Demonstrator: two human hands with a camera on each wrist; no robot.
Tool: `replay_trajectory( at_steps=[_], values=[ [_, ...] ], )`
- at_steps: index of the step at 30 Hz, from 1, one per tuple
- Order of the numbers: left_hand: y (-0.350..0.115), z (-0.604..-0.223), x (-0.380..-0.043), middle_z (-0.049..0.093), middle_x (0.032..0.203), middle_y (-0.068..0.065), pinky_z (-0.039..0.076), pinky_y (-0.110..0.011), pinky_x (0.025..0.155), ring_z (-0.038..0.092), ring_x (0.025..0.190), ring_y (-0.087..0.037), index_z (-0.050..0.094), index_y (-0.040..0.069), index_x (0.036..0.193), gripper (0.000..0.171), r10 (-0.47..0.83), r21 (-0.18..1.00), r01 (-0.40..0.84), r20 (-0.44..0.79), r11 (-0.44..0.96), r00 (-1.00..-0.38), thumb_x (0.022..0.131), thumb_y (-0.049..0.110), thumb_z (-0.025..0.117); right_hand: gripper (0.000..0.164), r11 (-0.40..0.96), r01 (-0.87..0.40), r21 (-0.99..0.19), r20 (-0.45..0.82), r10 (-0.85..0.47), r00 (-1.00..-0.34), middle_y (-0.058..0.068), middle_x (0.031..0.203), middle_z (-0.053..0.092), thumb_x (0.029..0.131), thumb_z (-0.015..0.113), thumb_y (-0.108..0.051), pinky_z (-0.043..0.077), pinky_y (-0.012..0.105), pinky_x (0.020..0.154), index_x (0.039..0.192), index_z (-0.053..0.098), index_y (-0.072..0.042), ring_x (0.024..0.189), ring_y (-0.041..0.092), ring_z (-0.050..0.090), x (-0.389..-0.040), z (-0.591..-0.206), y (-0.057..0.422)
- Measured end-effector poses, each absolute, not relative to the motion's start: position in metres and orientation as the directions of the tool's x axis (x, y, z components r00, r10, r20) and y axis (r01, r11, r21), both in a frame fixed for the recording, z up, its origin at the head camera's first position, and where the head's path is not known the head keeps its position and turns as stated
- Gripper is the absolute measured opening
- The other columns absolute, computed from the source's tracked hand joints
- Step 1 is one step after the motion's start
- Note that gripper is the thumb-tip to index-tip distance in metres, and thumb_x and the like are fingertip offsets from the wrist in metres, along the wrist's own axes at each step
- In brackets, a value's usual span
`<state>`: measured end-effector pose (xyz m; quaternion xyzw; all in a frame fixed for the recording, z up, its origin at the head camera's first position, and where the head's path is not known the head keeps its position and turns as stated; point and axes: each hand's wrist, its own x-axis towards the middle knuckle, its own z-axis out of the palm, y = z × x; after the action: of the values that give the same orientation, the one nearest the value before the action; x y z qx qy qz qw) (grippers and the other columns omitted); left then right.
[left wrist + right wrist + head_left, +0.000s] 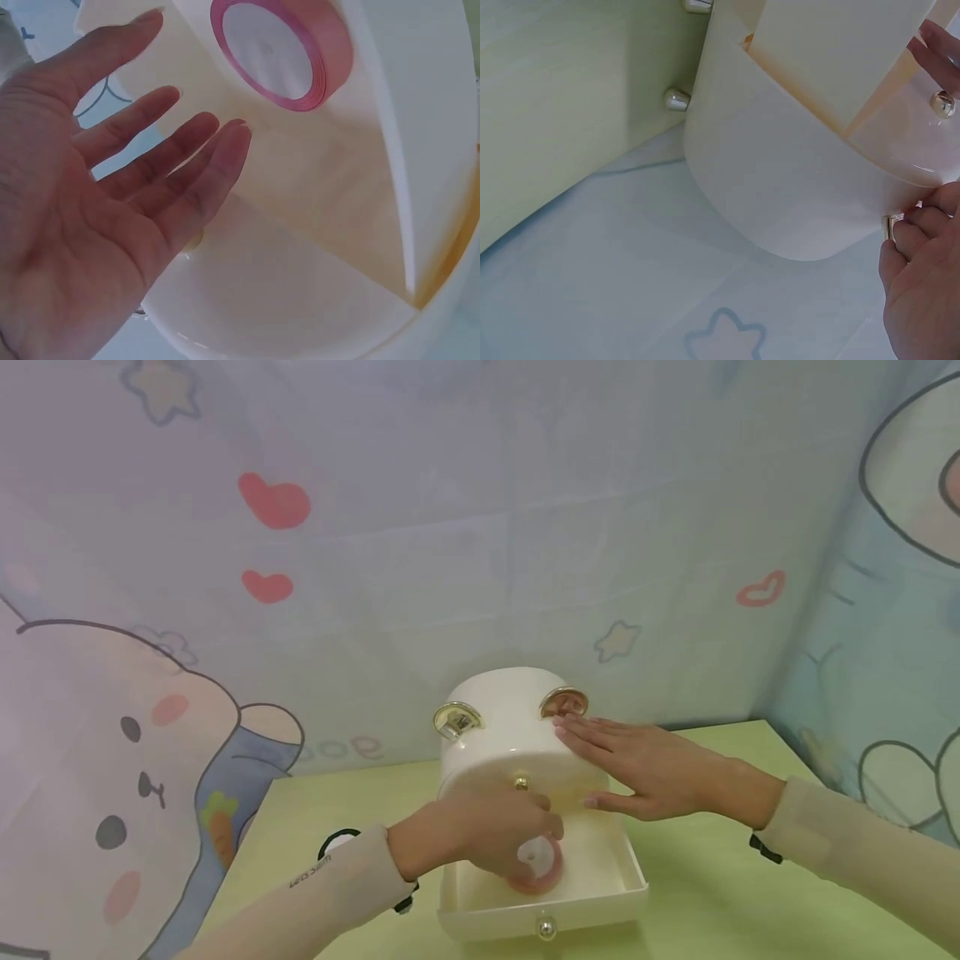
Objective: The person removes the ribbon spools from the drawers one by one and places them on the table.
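A glossy white storage box (510,702) with two gold ear-shaped pieces stands on the table, its lower drawer (540,912) pulled out. Inside that drawer is a roll of pink ribbon (274,56) with a white centre. My left hand (491,831) is over the drawer beside the roll. Its fingers are loosely bent and apart from the ribbon in the left wrist view. My right hand (648,772) rests with its fingertips on the box's right side, just below the right gold ear (564,702). Its fingers are nearly straight.
The drawer front bears a round metallic knob (547,929), and a gold knob (522,783) sits on the front above. Metallic feet (677,100) show under the box. A printed cloth (510,543) hangs close behind the green tabletop (720,877).
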<state>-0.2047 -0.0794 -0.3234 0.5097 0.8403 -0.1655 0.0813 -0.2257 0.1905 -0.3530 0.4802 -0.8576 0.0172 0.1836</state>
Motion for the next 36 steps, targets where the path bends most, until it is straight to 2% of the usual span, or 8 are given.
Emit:
replay_trajectory(
  at_steps=[3,9,12,17,23,30,36],
  values=[
    [-0.079,-0.337,-0.212,0.07,0.121,0.015,0.056,-0.026,0.088,0.069,0.106,-0.004,0.068,0.038,0.129,0.043,0.831,-0.223,0.884,-0.306,0.412,-0.464,0.088,0.046,0.078,0.081,0.535,-0.832,0.147,0.331,-0.819,-0.469,0.015,0.17,0.036,0.105,0.057,-0.052,0.048,0.046,0.117,0.164,0.031,-0.005,0.154,0.031,0.043,-0.226,-0.353,0.189],
    [-0.076,-0.354,-0.218,0.067,0.108,0.014,0.052,-0.026,0.074,0.064,0.084,-0.005,0.067,0.04,0.118,0.035,0.845,-0.263,0.895,-0.313,0.361,-0.433,0.086,0.049,0.079,0.083,0.543,-0.829,0.132,0.308,-0.818,-0.487,0.012,0.173,0.031,0.104,0.057,-0.053,0.047,0.045,0.118,0.166,0.027,-0.006,0.157,0.03,0.04,-0.225,-0.353,0.189],
    [-0.075,-0.357,-0.218,0.065,0.104,0.014,0.05,-0.025,0.07,0.062,0.08,-0.005,0.066,0.04,0.114,0.035,0.85,-0.271,0.898,-0.314,0.347,-0.423,0.084,0.053,0.078,0.083,0.544,-0.829,0.132,0.312,-0.816,-0.486,0.013,0.173,0.031,0.104,0.057,-0.053,0.048,0.045,0.117,0.166,0.027,-0.006,0.156,0.03,0.041,-0.224,-0.353,0.19],
    [-0.072,-0.352,-0.213,0.066,0.106,0.013,0.05,-0.025,0.07,0.063,0.08,-0.007,0.068,0.038,0.115,0.038,0.85,-0.278,0.901,-0.325,0.334,-0.416,0.082,0.053,0.079,0.083,0.536,-0.832,0.142,0.333,-0.818,-0.47,0.014,0.171,0.034,0.104,0.058,-0.053,0.049,0.045,0.116,0.165,0.029,-0.005,0.155,0.031,0.043,-0.223,-0.354,0.19],
    [-0.069,-0.339,-0.204,0.067,0.106,0.01,0.047,-0.023,0.068,0.061,0.077,-0.007,0.071,0.033,0.112,0.032,0.853,-0.261,0.908,-0.333,0.327,-0.402,0.084,0.045,0.08,0.083,0.531,-0.835,0.141,0.334,-0.82,-0.465,0.014,0.172,0.033,0.104,0.057,-0.053,0.048,0.045,0.117,0.165,0.029,-0.005,0.155,0.031,0.041,-0.224,-0.355,0.19],
    [-0.069,-0.344,-0.207,0.068,0.103,0.008,0.047,-0.021,0.07,0.062,0.084,-0.006,0.072,0.029,0.111,0.032,0.858,-0.243,0.918,-0.343,0.313,-0.383,0.084,0.042,0.082,0.082,0.527,-0.836,0.154,0.346,-0.821,-0.454,0.015,0.17,0.036,0.105,0.056,-0.053,0.048,0.045,0.116,0.165,0.03,-0.004,0.154,0.031,0.043,-0.226,-0.356,0.189],
    [-0.071,-0.35,-0.211,0.068,0.104,0.01,0.048,-0.022,0.073,0.062,0.086,-0.006,0.071,0.032,0.114,0.037,0.854,-0.24,0.916,-0.346,0.321,-0.39,0.081,0.044,0.084,0.081,0.527,-0.837,0.148,0.343,-0.821,-0.457,0.015,0.17,0.036,0.105,0.056,-0.053,0.049,0.046,0.116,0.164,0.03,-0.004,0.154,0.032,0.044,-0.227,-0.357,0.188]
  ],
)
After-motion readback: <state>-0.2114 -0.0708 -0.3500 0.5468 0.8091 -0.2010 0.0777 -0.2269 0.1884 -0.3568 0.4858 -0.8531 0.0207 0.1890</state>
